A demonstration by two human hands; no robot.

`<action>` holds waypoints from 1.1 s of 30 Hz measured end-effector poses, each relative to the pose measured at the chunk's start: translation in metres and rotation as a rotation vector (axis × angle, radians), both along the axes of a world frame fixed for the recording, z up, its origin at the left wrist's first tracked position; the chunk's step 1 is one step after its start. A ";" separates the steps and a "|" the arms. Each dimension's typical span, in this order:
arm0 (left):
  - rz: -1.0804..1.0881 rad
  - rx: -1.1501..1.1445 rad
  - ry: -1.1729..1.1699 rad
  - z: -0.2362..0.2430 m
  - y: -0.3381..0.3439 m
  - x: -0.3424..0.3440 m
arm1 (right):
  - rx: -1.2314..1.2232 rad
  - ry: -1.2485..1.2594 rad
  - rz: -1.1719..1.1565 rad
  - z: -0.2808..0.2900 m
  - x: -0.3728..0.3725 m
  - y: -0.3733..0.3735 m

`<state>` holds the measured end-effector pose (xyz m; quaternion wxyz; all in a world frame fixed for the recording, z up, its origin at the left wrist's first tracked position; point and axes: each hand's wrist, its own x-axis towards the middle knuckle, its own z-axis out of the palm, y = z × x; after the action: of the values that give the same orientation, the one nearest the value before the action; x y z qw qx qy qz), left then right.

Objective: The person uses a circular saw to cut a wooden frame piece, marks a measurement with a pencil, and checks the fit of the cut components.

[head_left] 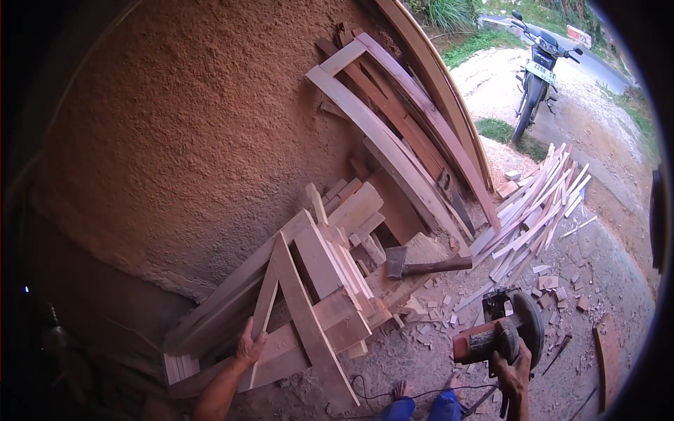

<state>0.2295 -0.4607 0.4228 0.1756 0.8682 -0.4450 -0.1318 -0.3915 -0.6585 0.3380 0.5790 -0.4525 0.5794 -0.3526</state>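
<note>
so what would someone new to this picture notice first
Probably the power saw in the right hand, lower right, with the left hand at the stacked wood, lower left. Next might come the hammer lying near the centre, then the motorcycle parked outside at upper right.

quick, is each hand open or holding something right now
Left hand: touching a narrow, pale wooden slat; grip cannot be told.
Right hand: closed, holding a reddish-and-black handheld circular saw.
</note>
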 end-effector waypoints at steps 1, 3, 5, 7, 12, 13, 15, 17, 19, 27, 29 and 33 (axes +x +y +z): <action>-0.001 0.000 -0.032 0.004 -0.007 -0.004 | -0.082 -0.062 0.001 -0.012 -0.011 -0.003; -0.008 0.010 -0.079 0.003 -0.015 -0.004 | -0.146 -0.174 0.009 -0.043 -0.036 -0.006; -0.060 -0.009 -0.100 -0.008 -0.008 0.007 | -0.056 -0.270 0.066 -0.054 -0.045 -0.010; -0.042 -0.060 -0.105 -0.029 0.017 0.012 | 0.072 -0.254 0.106 -0.078 -0.040 -0.018; -0.004 -0.071 -0.024 -0.038 0.030 0.029 | -0.204 -0.005 0.136 -0.156 -0.051 -0.045; -0.015 -0.059 -0.061 -0.033 0.022 0.025 | -0.239 0.062 0.144 -0.169 -0.054 -0.047; -0.042 -0.040 -0.118 -0.024 0.014 0.025 | -0.300 0.199 0.211 -0.208 -0.058 -0.053; -0.077 -0.027 -0.146 -0.029 0.016 0.039 | -0.346 0.351 0.329 -0.255 -0.064 -0.061; -0.080 -0.010 -0.172 -0.037 0.007 0.041 | -0.415 0.482 0.470 -0.293 -0.063 -0.074; -0.022 0.099 -0.332 -0.057 -0.028 0.015 | -0.400 1.175 0.909 -0.382 -0.069 -0.103; -0.013 0.127 -0.365 -0.058 -0.031 0.011 | -0.248 1.210 1.061 -0.407 -0.066 -0.113; -0.003 0.175 -0.415 -0.061 -0.037 0.005 | -0.204 1.248 0.936 -0.465 -0.063 -0.117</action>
<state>0.2341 -0.4973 0.3618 0.0042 0.8879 -0.4598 0.0112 -0.4542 -0.7755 -0.1272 0.1905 -0.8147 0.5114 0.1960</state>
